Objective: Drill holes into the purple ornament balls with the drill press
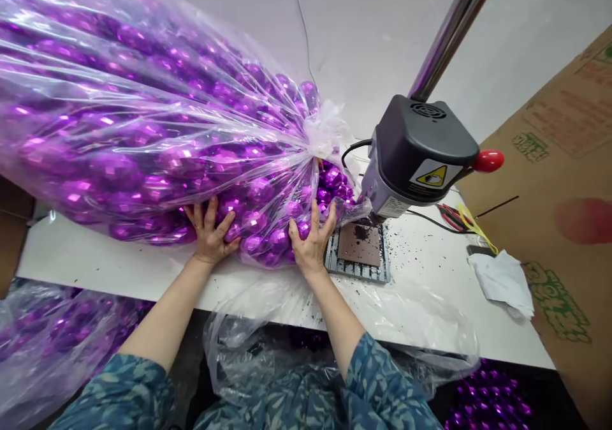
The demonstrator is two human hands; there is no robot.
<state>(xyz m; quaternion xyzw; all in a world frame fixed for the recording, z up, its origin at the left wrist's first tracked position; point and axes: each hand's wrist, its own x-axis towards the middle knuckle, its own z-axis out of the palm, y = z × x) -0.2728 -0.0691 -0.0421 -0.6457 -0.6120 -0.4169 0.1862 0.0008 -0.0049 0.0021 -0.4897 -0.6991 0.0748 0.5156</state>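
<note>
A large clear plastic bag point(157, 117) full of shiny purple faceted balls lies across the left half of the table. Its gathered neck point(327, 130) is tied and points right, toward the drill press. My left hand point(210, 232) presses on the bag's near side with fingers spread. Farther right, my right hand point(313, 238) rests with spread fingers on the bag near its tied end. More purple balls point(332, 184) show below the knot, partly under loose plastic. Both palms are mostly out of sight.
A black drill press point(425, 149) with a red knob stands above a slotted base point(358, 251) strewn with dark shavings. Red-handled pliers point(454, 218), a white cloth point(502, 280) and a tall cardboard box point(549, 162) are at right. Loose clear plastic point(411, 315) hangs over the front edge.
</note>
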